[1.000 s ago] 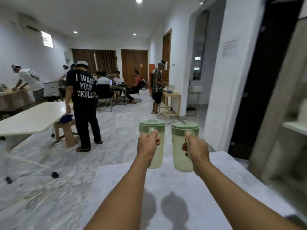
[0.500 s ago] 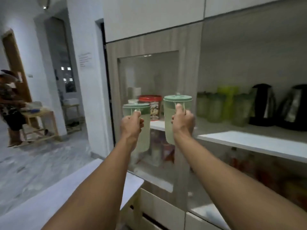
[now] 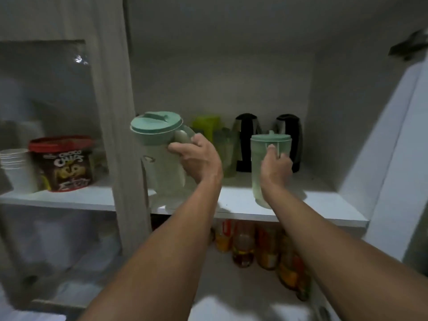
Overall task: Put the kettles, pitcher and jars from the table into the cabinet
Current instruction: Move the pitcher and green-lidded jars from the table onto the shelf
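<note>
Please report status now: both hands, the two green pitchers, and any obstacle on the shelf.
Left hand grips left pitcher by handle, at shelf edge. Right hand grips right pitcher, over shelf. Two black kettles close behind.

Both hands (image 3: 196, 158) (image 3: 275, 165) outstretched, fingers clenched

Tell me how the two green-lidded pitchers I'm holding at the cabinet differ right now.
The left pitcher, held by the left hand, is tilted, showing its lid top, near the divider. The right pitcher, held by the right hand, stands upright with its base low at the shelf, before the black kettles. Both share pale green bodies, teal lids and handle grips.
</note>
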